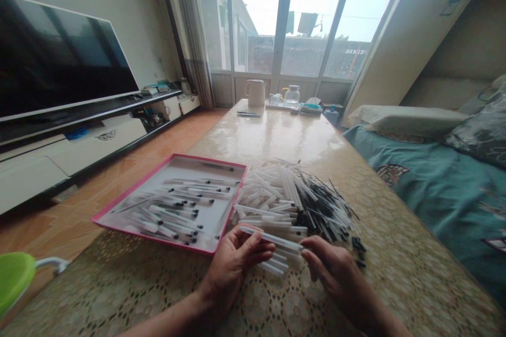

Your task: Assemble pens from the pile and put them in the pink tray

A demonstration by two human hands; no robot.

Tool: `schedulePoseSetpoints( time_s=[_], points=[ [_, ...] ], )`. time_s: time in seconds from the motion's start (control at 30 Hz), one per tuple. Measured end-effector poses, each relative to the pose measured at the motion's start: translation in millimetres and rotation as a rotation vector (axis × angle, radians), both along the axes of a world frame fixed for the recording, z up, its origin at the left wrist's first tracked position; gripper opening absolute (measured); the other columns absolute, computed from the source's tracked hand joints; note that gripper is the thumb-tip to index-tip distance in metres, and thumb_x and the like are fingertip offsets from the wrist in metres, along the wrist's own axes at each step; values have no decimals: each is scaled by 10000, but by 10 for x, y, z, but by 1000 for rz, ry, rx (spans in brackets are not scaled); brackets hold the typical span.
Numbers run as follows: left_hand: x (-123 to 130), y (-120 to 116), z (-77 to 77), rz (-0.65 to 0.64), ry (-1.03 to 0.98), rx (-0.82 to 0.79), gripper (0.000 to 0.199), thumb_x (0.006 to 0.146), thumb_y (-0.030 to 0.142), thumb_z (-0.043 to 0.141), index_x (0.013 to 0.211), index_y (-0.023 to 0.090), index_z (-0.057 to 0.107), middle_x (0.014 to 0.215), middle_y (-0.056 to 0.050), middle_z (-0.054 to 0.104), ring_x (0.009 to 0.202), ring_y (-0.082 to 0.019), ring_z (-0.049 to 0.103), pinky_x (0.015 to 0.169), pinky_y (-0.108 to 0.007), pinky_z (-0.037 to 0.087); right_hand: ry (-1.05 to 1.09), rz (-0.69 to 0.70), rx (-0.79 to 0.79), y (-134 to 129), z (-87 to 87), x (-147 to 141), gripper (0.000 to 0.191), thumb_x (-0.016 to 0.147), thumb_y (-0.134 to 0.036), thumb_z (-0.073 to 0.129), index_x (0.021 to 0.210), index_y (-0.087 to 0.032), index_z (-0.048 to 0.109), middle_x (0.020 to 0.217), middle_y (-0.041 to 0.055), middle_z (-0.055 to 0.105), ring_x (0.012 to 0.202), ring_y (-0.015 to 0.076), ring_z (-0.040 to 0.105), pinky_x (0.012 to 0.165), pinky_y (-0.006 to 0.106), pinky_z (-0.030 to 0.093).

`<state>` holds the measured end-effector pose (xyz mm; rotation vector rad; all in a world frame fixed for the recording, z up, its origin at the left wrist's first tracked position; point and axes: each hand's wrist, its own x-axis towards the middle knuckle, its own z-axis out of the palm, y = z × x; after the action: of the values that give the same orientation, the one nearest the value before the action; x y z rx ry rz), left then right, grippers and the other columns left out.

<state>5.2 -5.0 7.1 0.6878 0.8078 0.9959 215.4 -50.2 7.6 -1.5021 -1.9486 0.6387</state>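
Note:
My left hand is shut on a long white plastic tube, pinching its near end between the fingers and thumb. My right hand is curled at the tube's other end, though its grip is hard to judge. Beneath the hands lie a few loose tubes. Beyond them spreads a heaped pile of white tubes and thin black-tipped rods. To the left, a pink-rimmed tray holds several assembled white pens with black tips.
The table has a glossy top and a lace-patterned cloth. A white kettle and a glass jug stand at its far end. A TV is on the left, a teal-covered bed on the right.

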Motion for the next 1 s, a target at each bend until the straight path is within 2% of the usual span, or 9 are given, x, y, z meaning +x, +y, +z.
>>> schedulePoseSetpoints(
  time_s=[0.1,0.23,0.3,0.43,0.53,0.7,0.8,0.87,1.0],
  points=[
    [-6,-5,-3,-10,0,8,201,739,279,731,789,126,611,718,-50,700,694,-148,682,675,-239,553,-8,16,9,4,-22,6,362,972,-376,287,763,-203,526,529,-35,549,495,118,555,526,207,377],
    [-12,-3,-15,-6,-3,4,206,737,281,733,802,129,611,723,-49,702,700,-151,684,675,-241,555,-11,-15,21,6,-31,5,248,940,-387,385,927,-195,542,557,-42,555,495,119,545,514,207,384],
    [-8,-2,-15,4,-7,1,210,731,282,739,802,131,611,718,-45,700,700,-154,685,668,-240,555,4,-11,20,6,-27,1,259,933,-395,397,984,-190,546,563,-41,561,493,121,548,506,209,390],
    [4,-7,5,2,-2,8,201,729,270,741,784,128,610,712,-45,697,693,-151,683,662,-238,557,6,21,24,2,7,-11,330,965,-375,310,840,-195,556,538,-37,553,487,115,549,513,209,392],
    [8,-10,21,14,-3,-2,206,722,270,747,775,127,609,702,-43,696,690,-151,684,664,-239,560,-8,4,32,-5,53,-4,280,955,-358,348,835,-196,541,569,-35,559,506,115,547,525,209,399],
    [5,-8,35,69,-10,-25,229,703,274,764,787,132,606,711,-43,706,694,-156,692,661,-233,565,-30,-115,55,24,44,113,227,929,-371,411,900,-192,548,615,-22,575,533,131,551,520,220,409],
    [8,-8,39,63,-11,-21,227,701,270,765,780,128,607,706,-42,706,698,-157,693,656,-228,565,-22,-176,96,61,2,193,256,911,-386,450,1016,-177,553,628,-16,600,528,140,568,508,225,423],
    [12,-6,42,59,-12,-13,220,704,266,763,772,126,608,707,-41,704,701,-157,692,653,-225,564,30,-155,94,67,7,199,269,913,-389,446,1028,-175,560,633,-13,614,520,137,575,504,222,435],
    [17,1,49,48,-7,-11,224,705,272,761,778,125,608,712,-46,706,700,-162,692,654,-232,561,90,-36,21,21,90,88,262,930,-376,413,866,-189,585,639,-14,597,519,115,553,493,200,430]
  ],
)
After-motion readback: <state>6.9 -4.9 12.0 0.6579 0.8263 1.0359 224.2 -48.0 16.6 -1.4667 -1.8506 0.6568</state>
